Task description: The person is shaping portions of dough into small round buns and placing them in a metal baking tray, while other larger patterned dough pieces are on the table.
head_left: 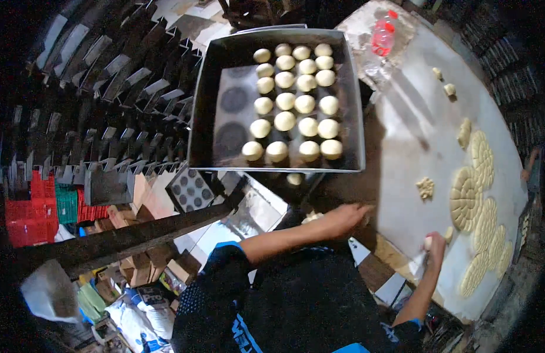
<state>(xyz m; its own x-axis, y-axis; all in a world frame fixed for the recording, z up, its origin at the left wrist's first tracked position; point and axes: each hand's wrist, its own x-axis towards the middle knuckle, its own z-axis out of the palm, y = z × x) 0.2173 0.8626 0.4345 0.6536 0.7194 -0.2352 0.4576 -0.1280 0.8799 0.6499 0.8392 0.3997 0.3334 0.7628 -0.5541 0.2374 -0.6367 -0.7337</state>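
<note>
My left hand (352, 217) is over the shadowed near-left edge of the floured table (408, 135), fingers loosely extended. My right hand (435, 244) is closed around a small pale dough piece (428, 242), with another piece (448, 234) beside it. Flattened dough rounds (464, 200), cut into many segments, overlap along the table's right side. A small cluster of scraps (425, 187) lies left of them, and loose lumps (450, 89) sit farther back. Above my hands, a dark metal tray (234, 100) holds rows of several dough balls (285, 120).
Plastic bottles with red caps (383, 38) stand at the back. Stacked metal pans (93, 65) fill the left, above red and green crates (31, 217), a dark beam (125, 232) and bags (140, 317). At the far right edge, another person's arm (530, 162) shows.
</note>
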